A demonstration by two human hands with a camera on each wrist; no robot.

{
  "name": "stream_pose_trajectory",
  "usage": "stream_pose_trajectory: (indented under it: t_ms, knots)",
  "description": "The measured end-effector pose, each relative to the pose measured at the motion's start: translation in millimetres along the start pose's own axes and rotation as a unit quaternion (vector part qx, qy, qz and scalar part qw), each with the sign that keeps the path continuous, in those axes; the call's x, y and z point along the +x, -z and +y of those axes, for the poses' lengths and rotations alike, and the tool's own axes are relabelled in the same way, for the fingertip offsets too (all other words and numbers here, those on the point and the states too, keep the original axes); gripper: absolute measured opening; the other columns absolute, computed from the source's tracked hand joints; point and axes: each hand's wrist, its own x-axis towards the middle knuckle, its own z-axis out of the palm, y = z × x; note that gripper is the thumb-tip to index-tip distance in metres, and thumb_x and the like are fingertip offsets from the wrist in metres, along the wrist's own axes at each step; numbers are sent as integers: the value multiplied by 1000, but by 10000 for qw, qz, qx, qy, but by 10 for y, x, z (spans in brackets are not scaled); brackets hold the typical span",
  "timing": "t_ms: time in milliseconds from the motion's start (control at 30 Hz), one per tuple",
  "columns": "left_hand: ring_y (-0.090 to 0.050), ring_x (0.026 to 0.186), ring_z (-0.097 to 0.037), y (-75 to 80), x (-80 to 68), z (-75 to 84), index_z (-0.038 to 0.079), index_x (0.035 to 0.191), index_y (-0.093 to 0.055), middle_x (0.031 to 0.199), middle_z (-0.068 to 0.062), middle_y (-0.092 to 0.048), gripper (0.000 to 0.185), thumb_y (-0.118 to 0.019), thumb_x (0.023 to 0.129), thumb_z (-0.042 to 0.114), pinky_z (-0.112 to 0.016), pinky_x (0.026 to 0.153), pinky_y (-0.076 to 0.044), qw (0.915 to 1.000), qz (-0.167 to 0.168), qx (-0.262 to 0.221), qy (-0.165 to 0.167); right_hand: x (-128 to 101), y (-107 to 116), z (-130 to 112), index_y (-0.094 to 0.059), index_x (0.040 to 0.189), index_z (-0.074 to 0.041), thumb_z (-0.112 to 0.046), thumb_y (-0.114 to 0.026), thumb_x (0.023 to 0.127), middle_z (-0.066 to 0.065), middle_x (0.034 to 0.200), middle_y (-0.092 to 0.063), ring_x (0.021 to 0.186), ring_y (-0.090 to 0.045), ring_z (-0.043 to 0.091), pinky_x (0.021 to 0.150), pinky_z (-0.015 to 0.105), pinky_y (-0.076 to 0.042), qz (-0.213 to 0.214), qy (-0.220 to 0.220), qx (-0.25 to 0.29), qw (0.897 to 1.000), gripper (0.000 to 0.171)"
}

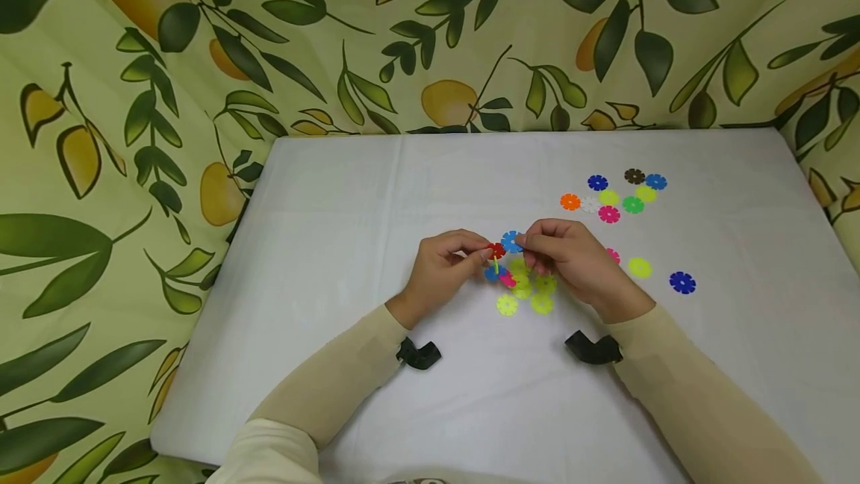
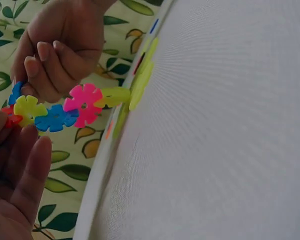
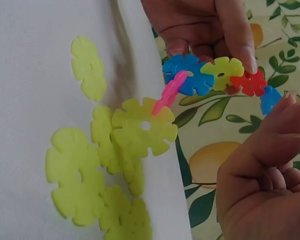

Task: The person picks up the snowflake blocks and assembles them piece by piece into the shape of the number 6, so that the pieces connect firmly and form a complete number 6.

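Both hands meet above the middle of the white table (image 1: 336,245) and hold a short chain of snowflake discs. My left hand (image 1: 485,254) pinches the red disc (image 1: 496,250) at the chain's top. My right hand (image 1: 529,245) pinches the light blue disc (image 1: 510,241) beside it. In the right wrist view the chain runs from the light blue disc (image 3: 270,98) through red, yellow-green and blue (image 3: 187,75) to a pink disc (image 3: 170,92) and a yellow-green disc (image 3: 142,127). Its lower end hangs over a cluster of yellow-green discs (image 1: 531,293) on the table.
Several loose discs of mixed colours (image 1: 611,196) lie at the back right. Nearer lie a yellow-green disc (image 1: 640,267), a dark blue disc (image 1: 681,282) and a pink disc (image 1: 613,254) half hidden by my right hand. Leaf-print cloth surrounds the table.
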Motion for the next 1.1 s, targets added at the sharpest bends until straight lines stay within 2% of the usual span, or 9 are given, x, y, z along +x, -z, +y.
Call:
stream_pose_trajectory:
  t_ms: [167, 367, 533, 667, 733, 833, 967, 1033, 1100]
  knots:
    - [-72, 76, -25, -17, 7, 8, -7, 99, -79, 103, -15, -77, 8, -76, 95, -13, -36, 64, -63, 9968, -24, 539, -597, -41, -45, -37, -61, 83, 5, -10, -66, 108, 6, 73, -62, 64, -55, 18, 59, 26, -49, 48, 40, -105, 9999, 29]
    - [-71, 81, -20, -85, 25, 71, -4, 96, -76, 97, -13, -76, 13, -77, 93, -16, -32, 68, -62, 9846, -190, 1062, -1376, -108, -91, -97, -57, 79, 6, -7, -67, 104, 7, 68, -60, 61, -53, 18, 56, 26, -46, 91, 185, -472, 9987, 30]
    - [-72, 83, -21, -117, 21, 110, -3, 95, -73, 96, -13, -75, 15, -76, 92, -17, -32, 72, -64, 9815, -181, 1115, -1545, -120, -119, -100, -56, 80, 6, -7, -67, 104, 8, 68, -59, 60, -53, 20, 55, 27, -46, 53, 253, -560, 9981, 30]
    - [-71, 85, -26, -92, 33, 92, -5, 97, -72, 99, -16, -75, 10, -72, 97, -15, -32, 75, -62, 9916, -108, 702, -1077, -78, -125, -61, -56, 85, 7, -14, -65, 109, 11, 74, -60, 65, -55, 21, 60, 29, -49, -73, 224, -489, 9985, 33]
    - [-71, 89, -30, -64, 40, 70, -7, 100, -70, 105, -19, -75, 6, -69, 101, -13, -32, 79, -61, 9971, -13, 378, -659, -50, -107, -42, -57, 91, 9, -21, -64, 112, 12, 79, -60, 69, -56, 23, 63, 31, -51, -97, 213, -541, 9983, 37]
    - [-72, 89, -29, -15, 49, 42, -10, 108, -63, 107, -20, -74, 4, -64, 105, -10, -30, 74, -58, 9995, 274, -40, 129, -5, -39, 2, -59, 100, 11, -30, -64, 113, 14, 86, -60, 78, -57, 27, 69, 32, -53, 19, 171, -785, 9968, 43]
    - [-67, 78, -24, 45, 63, -11, -6, 119, -53, 100, -15, -72, 13, -60, 108, -6, -28, 65, -53, 9889, 800, -522, 1140, 55, 108, 82, -65, 112, 7, -25, -67, 111, 17, 100, -63, 93, -58, 32, 78, 32, -54, 171, 69, -1480, 9888, 32]
    - [-64, 75, -23, 70, 74, -38, -3, 125, -49, 98, -12, -71, 19, -58, 108, -6, -29, 66, -54, 9799, 1035, -798, 1506, 86, 184, 131, -68, 123, 1, -20, -71, 109, 16, 107, -65, 99, -58, 32, 82, 31, -53, -28, 87, -2111, 9774, 26]
    - [-62, 75, -22, 93, 85, -54, -2, 132, -47, 99, -10, -70, 27, -56, 107, -7, -29, 69, -55, 9709, 1220, -1046, 1777, 118, 252, 183, -70, 133, -5, -15, -77, 104, 13, 116, -65, 105, -56, 31, 85, 33, -51, -389, 211, -2793, 9592, 31]
